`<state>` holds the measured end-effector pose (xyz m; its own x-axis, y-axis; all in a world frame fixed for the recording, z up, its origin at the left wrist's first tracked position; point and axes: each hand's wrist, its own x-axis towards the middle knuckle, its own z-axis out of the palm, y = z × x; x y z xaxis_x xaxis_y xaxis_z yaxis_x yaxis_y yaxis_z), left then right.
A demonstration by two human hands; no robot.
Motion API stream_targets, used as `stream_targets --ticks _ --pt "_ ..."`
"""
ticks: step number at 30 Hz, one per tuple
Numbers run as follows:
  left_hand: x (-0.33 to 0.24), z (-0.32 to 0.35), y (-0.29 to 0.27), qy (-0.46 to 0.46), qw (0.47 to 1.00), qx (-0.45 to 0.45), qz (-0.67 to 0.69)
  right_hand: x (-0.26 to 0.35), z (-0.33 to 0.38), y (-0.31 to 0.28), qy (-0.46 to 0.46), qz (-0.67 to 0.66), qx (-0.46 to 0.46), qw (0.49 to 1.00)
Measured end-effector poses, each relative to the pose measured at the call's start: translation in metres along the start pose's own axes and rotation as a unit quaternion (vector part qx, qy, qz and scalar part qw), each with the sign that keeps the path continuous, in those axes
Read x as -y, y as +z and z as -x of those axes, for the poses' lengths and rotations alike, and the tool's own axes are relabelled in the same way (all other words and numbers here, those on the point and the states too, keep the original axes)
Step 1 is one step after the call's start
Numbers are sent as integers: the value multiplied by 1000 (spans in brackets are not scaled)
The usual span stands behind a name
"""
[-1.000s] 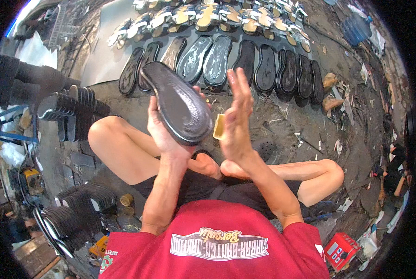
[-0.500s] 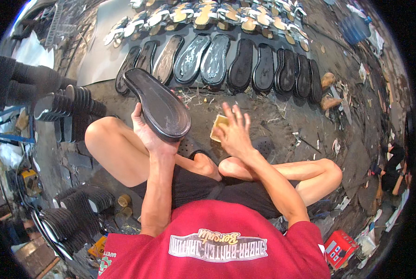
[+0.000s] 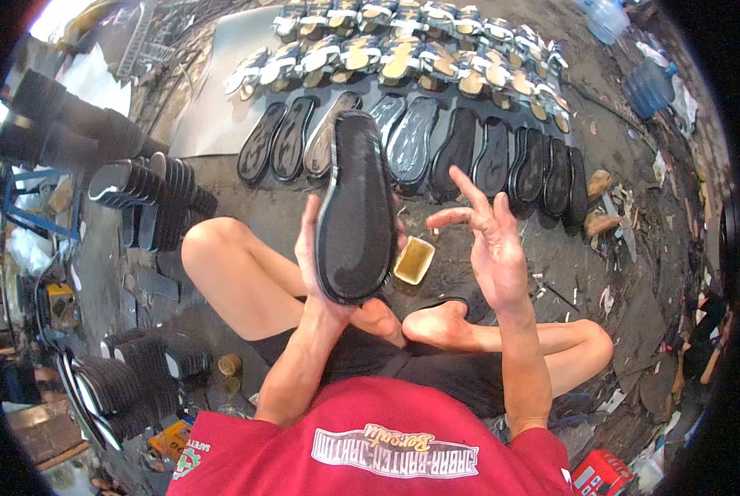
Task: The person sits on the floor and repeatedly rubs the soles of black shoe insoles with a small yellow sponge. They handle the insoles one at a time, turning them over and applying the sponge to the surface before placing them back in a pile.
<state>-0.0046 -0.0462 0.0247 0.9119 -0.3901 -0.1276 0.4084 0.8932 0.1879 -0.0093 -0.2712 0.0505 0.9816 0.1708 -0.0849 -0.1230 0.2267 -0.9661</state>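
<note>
My left hand (image 3: 309, 260) grips a black sandal sole (image 3: 357, 219) from beneath, its fingers wrapped around both sides. The sole stands nearly upright in the picture, wide heel or toe end toward me. To its right, my right hand (image 3: 495, 252) is raised with the fingers spread and nothing visible in them. Between the two hands a small rectangular tub (image 3: 415, 260) holds something yellowish-brown. It lies close to my left fingertips and apart from my right hand.
Beyond my hands runs a row of black soles (image 3: 491, 157), two of them shiny with a wet-looking coat (image 3: 415, 140). Behind these, rows of strapped sandals (image 3: 361, 54) lie on a grey sheet (image 3: 213, 124). Stacked soles (image 3: 159, 198) stand at left; scraps litter the ground at right.
My left hand has moved right and turned the sole more upright. My right hand has come away from the yellow tub, moving right, with its fingers spread.
</note>
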Motion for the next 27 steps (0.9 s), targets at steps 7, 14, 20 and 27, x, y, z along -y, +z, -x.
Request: stream_targets --ticks 7,14,20,27 --pt "17 15 25 -95 988 -53 107 22 -10 17 -217 570 -6 792" --pt "3 15 1 -22 997 -41 64 15 29 43 -276 713 22 644" --pt "6 15 12 -123 985 -46 111 29 -22 10 -238 702 -17 671" --pt "2 17 2 -116 983 -119 75 16 -24 9 -230 766 50 598"
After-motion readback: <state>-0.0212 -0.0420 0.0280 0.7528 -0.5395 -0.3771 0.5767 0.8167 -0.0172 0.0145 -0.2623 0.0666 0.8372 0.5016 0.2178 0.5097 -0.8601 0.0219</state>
